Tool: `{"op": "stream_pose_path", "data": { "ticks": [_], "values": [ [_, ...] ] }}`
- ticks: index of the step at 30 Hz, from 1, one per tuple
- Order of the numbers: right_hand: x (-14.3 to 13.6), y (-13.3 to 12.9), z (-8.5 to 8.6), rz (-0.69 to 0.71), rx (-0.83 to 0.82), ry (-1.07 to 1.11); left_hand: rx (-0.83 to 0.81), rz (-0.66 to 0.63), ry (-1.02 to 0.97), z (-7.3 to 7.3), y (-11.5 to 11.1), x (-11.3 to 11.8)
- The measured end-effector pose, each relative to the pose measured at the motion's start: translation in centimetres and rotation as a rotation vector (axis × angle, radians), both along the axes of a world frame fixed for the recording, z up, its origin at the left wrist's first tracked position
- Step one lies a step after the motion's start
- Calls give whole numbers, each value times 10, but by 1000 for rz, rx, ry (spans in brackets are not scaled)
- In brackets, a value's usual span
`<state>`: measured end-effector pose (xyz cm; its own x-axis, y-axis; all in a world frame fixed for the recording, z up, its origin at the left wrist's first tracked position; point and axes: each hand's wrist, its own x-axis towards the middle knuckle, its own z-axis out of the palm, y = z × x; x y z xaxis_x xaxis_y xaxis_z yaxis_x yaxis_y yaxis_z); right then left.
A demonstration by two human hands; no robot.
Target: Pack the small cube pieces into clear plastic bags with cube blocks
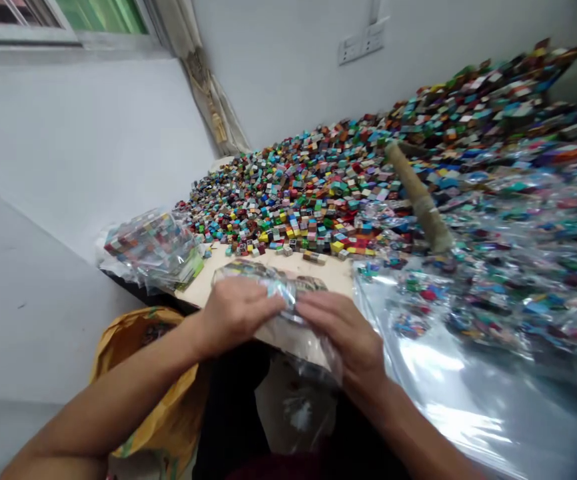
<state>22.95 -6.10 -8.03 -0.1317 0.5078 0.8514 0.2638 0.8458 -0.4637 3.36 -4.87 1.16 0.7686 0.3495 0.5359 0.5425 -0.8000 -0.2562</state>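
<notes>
At the table's front edge, a clear plastic bag (298, 337) lies with dark and multicoloured pieces inside it; what they are is hard to make out. My left hand (236, 313) presses down on the bag's left side, its fingers curled over the plastic. From the right, my right hand (348, 333) grips the same bag, fingers pressed on it close to the left fingertips. The bag's loose end hangs below the table edge between my wrists. Just beyond lies a large heap of small coloured blocks (288, 193).
Filled clear bags (148, 247) are stacked on the left table corner. A yellow sack (113, 340) stands open below. A tan tube (418, 197) lies on the heap. Flat clear plastic sheets (448, 380) and many small filled packets (498, 267) cover the right side.
</notes>
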Motion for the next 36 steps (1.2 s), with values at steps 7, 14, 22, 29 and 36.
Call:
{"op": "stream_pose_path", "data": {
  "ticks": [7, 14, 22, 29, 36],
  "values": [
    [18, -81, -79, 40, -212, -328, -236, 65, -27, -84, -89, -9],
    [16, -94, -79, 46, -261, -356, -295, 55, -57, -96, -100, -15],
    [16, -8, 27, 344, -409, -550, -363, 56, -118, -31, -47, -12],
    [8, 78, 67, 518, -689, -585, -774, 153, -246, 3, 37, 3],
    [10, 96, 69, 624, -828, -568, -847, 143, -164, 14, 49, -14]
  ]
}}
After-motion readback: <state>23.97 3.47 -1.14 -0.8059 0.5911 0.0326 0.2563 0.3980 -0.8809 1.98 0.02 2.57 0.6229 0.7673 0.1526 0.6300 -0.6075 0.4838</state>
